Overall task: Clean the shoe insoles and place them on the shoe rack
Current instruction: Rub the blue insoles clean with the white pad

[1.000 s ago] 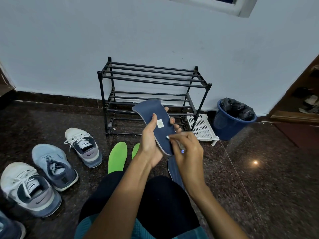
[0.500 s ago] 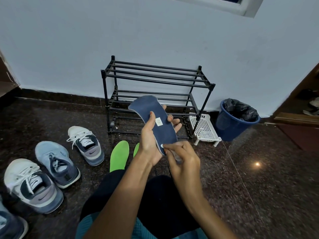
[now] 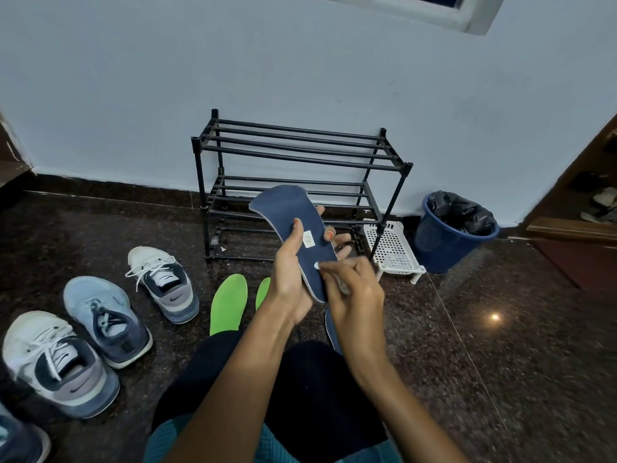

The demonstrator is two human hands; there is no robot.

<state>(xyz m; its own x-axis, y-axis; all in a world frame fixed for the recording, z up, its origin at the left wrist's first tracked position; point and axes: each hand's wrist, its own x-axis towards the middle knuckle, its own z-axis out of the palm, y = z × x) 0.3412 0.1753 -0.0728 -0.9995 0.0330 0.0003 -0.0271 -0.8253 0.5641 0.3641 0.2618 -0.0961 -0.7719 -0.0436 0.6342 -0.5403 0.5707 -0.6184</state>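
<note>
Head view shows the left hand [image 3: 287, 279] curled round a navy insole [image 3: 297, 228], thumb across its face and fingers behind, tilting it up so the top faces the person for wiping. The right hand [image 3: 357, 289] pinches a white scrap [image 3: 317, 266], possibly a wipe though too blurred to say, against the insole's near end. The shoe rack [image 3: 300, 152] stands just beyond; green insoles [image 3: 228, 302] wait on the floor [image 3: 500, 362]. A pale label [image 3: 309, 237] on the insole is unreadable. A sneaker [image 3: 167, 282] at left bears a Nike swoosh.
</note>
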